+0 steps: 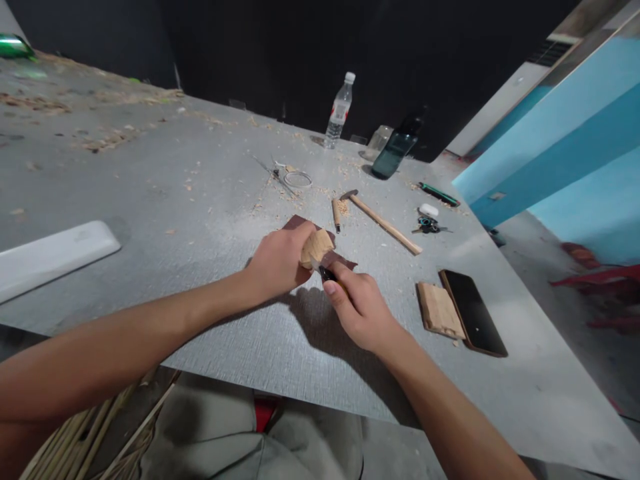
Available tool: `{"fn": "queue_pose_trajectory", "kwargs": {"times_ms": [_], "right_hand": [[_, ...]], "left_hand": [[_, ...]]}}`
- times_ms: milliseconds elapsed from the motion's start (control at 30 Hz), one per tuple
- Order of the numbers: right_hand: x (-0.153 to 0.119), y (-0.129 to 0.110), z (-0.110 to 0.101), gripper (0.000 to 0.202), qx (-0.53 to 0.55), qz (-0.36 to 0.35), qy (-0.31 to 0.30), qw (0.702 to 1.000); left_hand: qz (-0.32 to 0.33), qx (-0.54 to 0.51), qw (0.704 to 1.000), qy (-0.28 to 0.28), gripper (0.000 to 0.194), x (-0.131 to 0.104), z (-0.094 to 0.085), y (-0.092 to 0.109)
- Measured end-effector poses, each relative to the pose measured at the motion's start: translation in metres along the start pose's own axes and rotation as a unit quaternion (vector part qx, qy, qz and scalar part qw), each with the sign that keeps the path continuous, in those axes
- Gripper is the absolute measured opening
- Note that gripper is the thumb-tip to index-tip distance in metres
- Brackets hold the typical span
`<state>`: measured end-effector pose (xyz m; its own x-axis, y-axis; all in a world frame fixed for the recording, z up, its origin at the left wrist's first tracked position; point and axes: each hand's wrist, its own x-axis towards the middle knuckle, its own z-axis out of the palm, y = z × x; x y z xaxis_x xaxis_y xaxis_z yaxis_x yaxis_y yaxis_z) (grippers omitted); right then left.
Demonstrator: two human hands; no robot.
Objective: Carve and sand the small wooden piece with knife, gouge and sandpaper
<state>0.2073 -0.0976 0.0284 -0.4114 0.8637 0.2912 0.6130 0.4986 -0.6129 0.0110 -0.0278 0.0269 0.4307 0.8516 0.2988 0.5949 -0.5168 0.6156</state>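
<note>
Out across the grey table (210, 200), wood shavings (107, 141) lie scattered, thickest toward the far left, where a green bottle (15, 45) sits at the corner of the view. A long white object (60, 257) juts in from the left edge. At the back stands a clear plastic bottle (339, 112), with a glass jar (377, 142) and a dark bottle (395, 152) just beside each other to its right; nearer in, a loop of pale cord (299, 185). Closest beyond the hands come a short wooden-handled tool (336, 213) and the hammer (384, 222), its handle slanting toward the right. Over there, too, a green-and-black tool (439, 194), a small white case (429, 210) and keys (429, 225); nearer the person, a flat wooden block (441, 311) rests against a dark phone (474, 312). And at the centre, the carved wooden piece (317, 248) is up between the two hands, over a brown sheet (346, 262) that they partly cover. The left hand (281, 260) grips the piece from its left side, fingers curled around it, while the right hand (363, 310) closes on a dark-handled blade (328, 274), forefinger stretched along toward the wood. The blade's end meets the piece at its lower right edge, just ahead of the right fingertips; exactly how deep it sits is too small to tell.
</note>
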Motion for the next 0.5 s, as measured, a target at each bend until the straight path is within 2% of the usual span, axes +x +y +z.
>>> {"fn": "queue_pose_trajectory", "kwargs": {"times_ms": [133,367,500], "right_hand": [[-0.0003,-0.0014,-0.0021,0.038,0.014,0.011,-0.003,1.000],[0.0000,-0.0018,-0.0051,0.039,0.042,0.033,-0.027,0.998],[-0.0006,-0.0014,-0.0043,0.039,0.027,0.026,-0.027,0.999]], "left_hand": [[0.001,-0.035,0.999,-0.001,0.029,0.0008,0.0010,-0.0013],[0.007,-0.017,1.000,-0.022,0.025,-0.0007,0.0024,0.0011],[-0.003,-0.025,1.000,-0.016,0.027,0.0000,0.0010,0.0027]]}}
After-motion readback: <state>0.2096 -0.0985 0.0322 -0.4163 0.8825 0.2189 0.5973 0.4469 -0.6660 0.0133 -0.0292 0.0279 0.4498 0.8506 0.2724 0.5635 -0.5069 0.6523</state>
